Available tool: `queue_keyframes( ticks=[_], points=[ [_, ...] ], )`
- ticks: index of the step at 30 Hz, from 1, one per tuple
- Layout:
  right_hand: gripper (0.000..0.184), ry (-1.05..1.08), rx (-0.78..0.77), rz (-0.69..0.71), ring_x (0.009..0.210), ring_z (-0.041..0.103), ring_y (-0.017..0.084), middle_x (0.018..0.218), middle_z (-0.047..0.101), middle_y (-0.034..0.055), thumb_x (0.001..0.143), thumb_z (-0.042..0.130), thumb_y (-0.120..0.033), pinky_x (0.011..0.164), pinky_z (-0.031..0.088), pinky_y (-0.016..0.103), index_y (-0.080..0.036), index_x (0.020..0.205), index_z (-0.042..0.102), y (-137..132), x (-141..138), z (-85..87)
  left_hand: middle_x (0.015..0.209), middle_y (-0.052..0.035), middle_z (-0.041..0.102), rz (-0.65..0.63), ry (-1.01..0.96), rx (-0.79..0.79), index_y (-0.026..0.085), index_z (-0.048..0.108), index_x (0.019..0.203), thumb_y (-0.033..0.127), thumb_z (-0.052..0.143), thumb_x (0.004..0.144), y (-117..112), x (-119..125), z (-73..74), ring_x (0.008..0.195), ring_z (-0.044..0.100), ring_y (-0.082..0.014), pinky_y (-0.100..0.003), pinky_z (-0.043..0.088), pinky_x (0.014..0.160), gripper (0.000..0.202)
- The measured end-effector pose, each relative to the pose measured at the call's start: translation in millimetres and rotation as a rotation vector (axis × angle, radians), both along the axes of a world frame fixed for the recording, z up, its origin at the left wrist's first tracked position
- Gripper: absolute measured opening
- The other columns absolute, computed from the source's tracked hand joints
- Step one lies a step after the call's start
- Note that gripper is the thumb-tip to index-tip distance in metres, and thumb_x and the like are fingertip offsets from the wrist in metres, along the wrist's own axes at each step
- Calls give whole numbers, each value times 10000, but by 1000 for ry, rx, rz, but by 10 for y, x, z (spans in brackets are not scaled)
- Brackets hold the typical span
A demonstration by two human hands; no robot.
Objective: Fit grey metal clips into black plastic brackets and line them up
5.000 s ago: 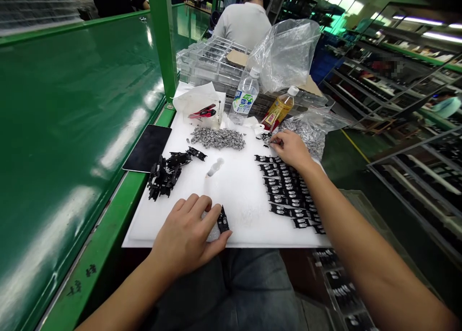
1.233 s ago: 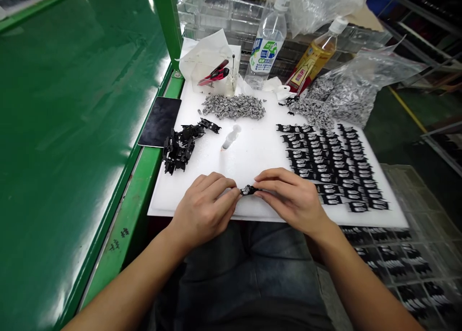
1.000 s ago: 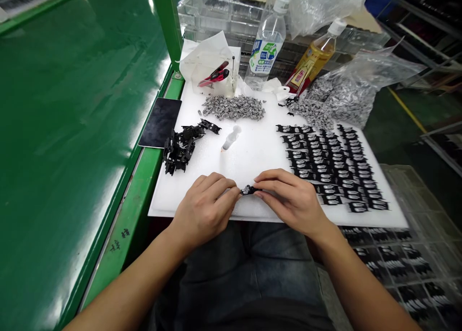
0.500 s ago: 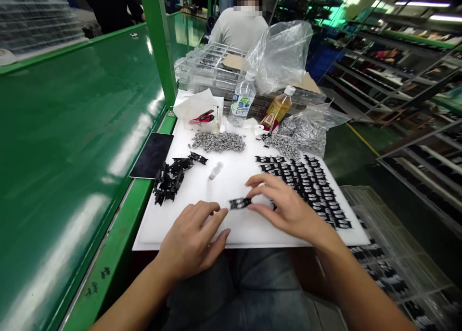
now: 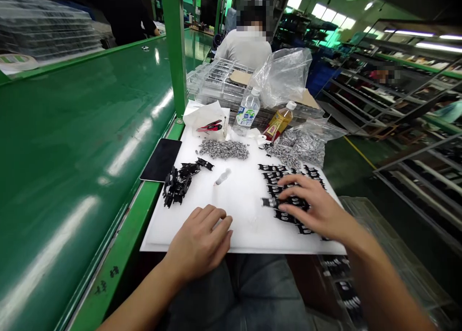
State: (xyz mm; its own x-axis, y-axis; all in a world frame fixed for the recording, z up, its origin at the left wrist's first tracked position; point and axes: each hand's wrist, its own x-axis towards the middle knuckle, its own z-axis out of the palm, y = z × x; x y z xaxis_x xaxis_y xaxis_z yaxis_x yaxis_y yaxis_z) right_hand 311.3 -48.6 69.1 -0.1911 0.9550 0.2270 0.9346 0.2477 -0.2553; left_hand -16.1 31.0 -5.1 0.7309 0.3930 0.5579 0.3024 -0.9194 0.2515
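My right hand point(image 5: 312, 206) pinches one end of a small black plastic part point(image 5: 270, 202) between thumb and fingers, at the left edge of rows of similar black parts point(image 5: 272, 177) with grey pieces on them. Whether that part touches the board is unclear. Close to the front edge of the white foam board point(image 5: 245, 235), my left hand point(image 5: 202, 237) is loosely closed, its fingers curled and nothing visible in them. A pile of black plastic parts point(image 5: 176, 184) lies on the left. Behind the middle is a heap of small grey metal-looking pieces point(image 5: 224, 149).
A dark tablet point(image 5: 162, 159) lies left of the board, beside the green work surface point(image 5: 90, 129). At the back stand a clear bottle point(image 5: 248, 112), an amber bottle point(image 5: 280, 121), a box with red-handled pliers point(image 5: 211, 127) and a plastic bag of grey pieces point(image 5: 306, 141). A co-worker point(image 5: 245, 44) sits beyond.
My right hand has carried the black part rightward from mid-board to the rows. My left hand's fingers have drawn in. The view has shifted slightly.
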Motion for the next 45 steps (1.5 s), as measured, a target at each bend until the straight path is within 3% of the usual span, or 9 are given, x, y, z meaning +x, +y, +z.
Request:
queue_keyframes(
  ticks=[6, 12, 20, 24, 28, 30, 35, 39, 45],
  points=[
    [131, -8, 80, -167, 1263, 661, 343, 1354, 692, 102, 998, 691, -351, 1041, 467, 564, -286, 1112, 707, -787, -76, -407, 1018, -97, 694, -17, -3, 4, 161, 657, 1137, 159, 582, 993, 19, 30, 5, 896, 619, -237, -391, 496, 740, 162],
    [129, -43, 121, -218, 1271, 669, 333, 1363, 695, 102, 1002, 678, -281, 1091, 369, 593, -277, 1128, 706, -803, -32, -569, 1046, -98, 705, -22, 6, 28, 157, 655, 1150, 131, 608, 984, 11, 42, -22, 924, 617, -239, -400, 496, 767, 175],
    [194, -48, 99, -190, 1324, 627, 360, 1430, 656, 116, 992, 711, -316, 1093, 365, 629, -294, 1184, 698, -823, 9, -471, 1056, -101, 702, -17, 18, 42, 145, 659, 1168, 118, 633, 963, -1, 44, -42, 946, 607, -253, -410, 492, 774, 209],
    [189, 111, 218, -136, 1255, 655, 332, 1347, 671, 110, 977, 730, -291, 1053, 472, 544, -291, 1166, 721, -503, -36, -150, 1025, -99, 694, -8, 38, 41, 154, 661, 1151, 134, 602, 972, -12, 61, -16, 923, 593, -243, -399, 487, 758, 189],
    [153, 184, 211, 37, 989, 688, 258, 1157, 681, 106, 992, 684, -259, 830, 546, 397, -252, 1130, 750, 382, -236, 111, 1010, -87, 685, 14, 71, 32, 165, 663, 1122, 166, 580, 986, -34, 48, -2, 913, 583, -238, -394, 474, 748, 159],
    [177, 174, 62, 86, 800, 651, 214, 1060, 689, 101, 1003, 650, -257, 759, 516, 379, -208, 1137, 755, 926, -427, 97, 1003, -82, 679, 21, 88, 23, 168, 664, 1103, 179, 571, 994, -43, 33, -1, 908, 577, -237, -392, 466, 746, 144],
    [21, 167, -43, 220, 804, 647, 198, 873, 721, 48, 908, 754, -198, 751, 473, 319, -185, 925, 752, 1899, -989, -257, 1016, -76, 671, 32, 92, 32, 168, 667, 1107, 199, 559, 1002, -52, -2, 4, 914, 572, -238, -388, 452, 743, 154],
    [47, 160, -36, 217, 750, 624, 174, 814, 698, 17, 891, 752, -171, 693, 446, 289, -185, 898, 708, 1932, -1096, -352, 1010, -67, 663, 18, 92, 20, 163, 668, 1083, 196, 575, 983, -47, -17, 4, 913, 560, -237, -389, 433, 731, 141],
    [45, 103, 73, 108, 747, 614, 188, 878, 669, 51, 976, 672, -191, 692, 463, 325, -194, 932, 682, 1027, -527, -147, 953, -59, 642, 6, 93, 15, 162, 667, 1029, 190, 584, 966, -43, -9, -19, 880, 545, -231, -394, 398, 698, 108]
  ],
)
